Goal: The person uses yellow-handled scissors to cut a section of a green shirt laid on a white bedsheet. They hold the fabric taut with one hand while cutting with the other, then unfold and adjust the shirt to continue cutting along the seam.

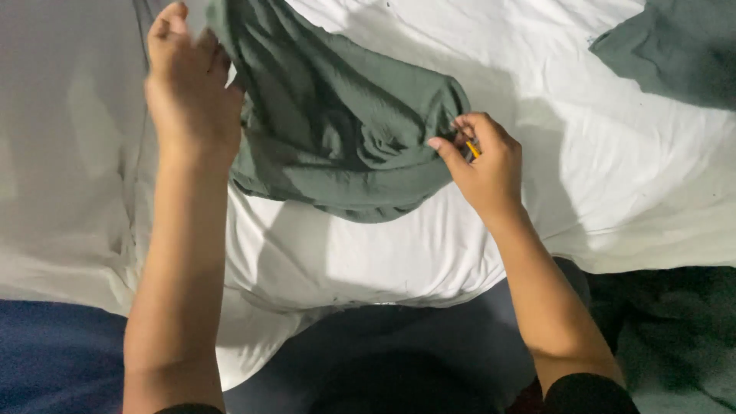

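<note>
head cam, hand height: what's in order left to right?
white sheet → left hand → green cloth → right hand, pinching the cloth's edge with a small yellow item → second green cloth piece

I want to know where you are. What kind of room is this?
Probably a bedroom: a wide, rumpled white sheet like a bed's, with green cloth held up by the left hand and right hand.
</note>
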